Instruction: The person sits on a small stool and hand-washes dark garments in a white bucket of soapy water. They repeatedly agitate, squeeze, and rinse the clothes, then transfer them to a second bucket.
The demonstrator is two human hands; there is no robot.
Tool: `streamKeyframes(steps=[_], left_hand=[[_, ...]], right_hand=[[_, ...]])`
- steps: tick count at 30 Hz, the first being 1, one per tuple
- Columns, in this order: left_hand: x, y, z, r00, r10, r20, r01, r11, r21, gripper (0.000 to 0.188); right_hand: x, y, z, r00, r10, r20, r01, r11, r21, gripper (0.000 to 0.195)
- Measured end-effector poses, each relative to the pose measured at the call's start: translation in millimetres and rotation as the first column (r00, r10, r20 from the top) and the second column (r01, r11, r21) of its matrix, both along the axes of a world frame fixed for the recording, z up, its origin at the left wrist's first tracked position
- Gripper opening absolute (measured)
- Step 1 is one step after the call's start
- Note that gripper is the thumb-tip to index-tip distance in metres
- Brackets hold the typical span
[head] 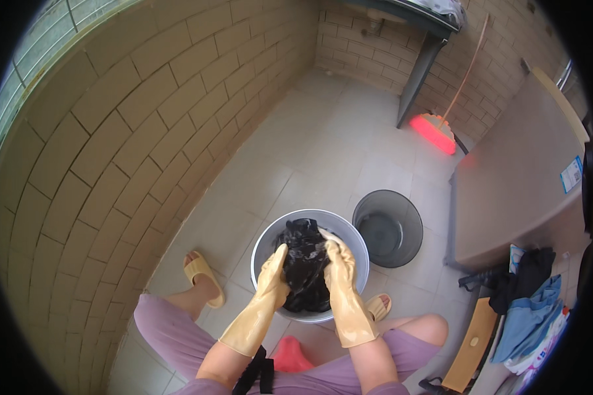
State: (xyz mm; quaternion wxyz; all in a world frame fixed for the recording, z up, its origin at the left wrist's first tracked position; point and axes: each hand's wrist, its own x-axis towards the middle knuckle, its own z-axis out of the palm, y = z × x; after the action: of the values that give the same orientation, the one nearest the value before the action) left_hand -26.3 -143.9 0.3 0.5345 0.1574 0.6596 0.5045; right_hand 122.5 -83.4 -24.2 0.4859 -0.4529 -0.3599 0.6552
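A wet black cloth (306, 261) with whitish suds on it lies bunched in a round light grey metal or plastic basin (310, 213) on the floor, between the person's feet. My left hand (273, 276), in a long cream rubber glove, grips the cloth's left side, thumb up. My right hand (339, 261), in a matching glove, grips its right side. Both hands are over the basin, and the fingers beneath the cloth are hidden.
A dark see-through bucket (388, 229) stands right of the basin. Beyond are a broom (434, 133) with pink bristles, a dark table leg (420, 79) and a large grey appliance (514, 173). Clothes (529, 316) lie by a wooden board (469, 345) at lower right. A brick-patterned wall (128, 148) runs along the left.
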Motion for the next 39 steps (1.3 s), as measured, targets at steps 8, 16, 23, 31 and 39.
streamKeyframes(steps=[8, 16, 23, 31, 39], left_hand=[[16.2, 25.1, -26.9, 0.520, 0.516, 0.681, -0.575, 0.801, -0.167, 0.061], [13.6, 29.9, -124.2, 0.913, -0.065, 0.402, -0.026, 0.976, 0.217, 0.047], [41.8, 23.3, -73.5, 0.956, 0.220, 0.192, -0.165, 0.950, -0.264, 0.052], [44.9, 24.2, -79.2, 0.890, 0.184, 0.418, -0.138, 0.981, -0.138, 0.044], [-11.4, 54.1, 28.0, 0.761, -0.092, 0.643, -0.022, 0.986, 0.167, 0.081]], right_hand=[[-0.8, 7.1, -32.0, 0.995, -0.082, 0.057, 0.079, 0.996, 0.043, 0.025], [-42.1, -94.3, 27.5, 0.693, -0.045, 0.720, -0.460, 0.741, 0.490, 0.058], [-43.7, 3.9, -4.5, 0.495, -0.152, 0.855, -0.245, 0.920, 0.305, 0.035], [-38.9, -2.1, -14.9, 0.519, -0.033, 0.854, -0.239, 0.954, 0.182, 0.039], [-5.9, 39.4, 90.5, 0.487, 0.552, 0.678, -0.831, 0.532, 0.163, 0.095]])
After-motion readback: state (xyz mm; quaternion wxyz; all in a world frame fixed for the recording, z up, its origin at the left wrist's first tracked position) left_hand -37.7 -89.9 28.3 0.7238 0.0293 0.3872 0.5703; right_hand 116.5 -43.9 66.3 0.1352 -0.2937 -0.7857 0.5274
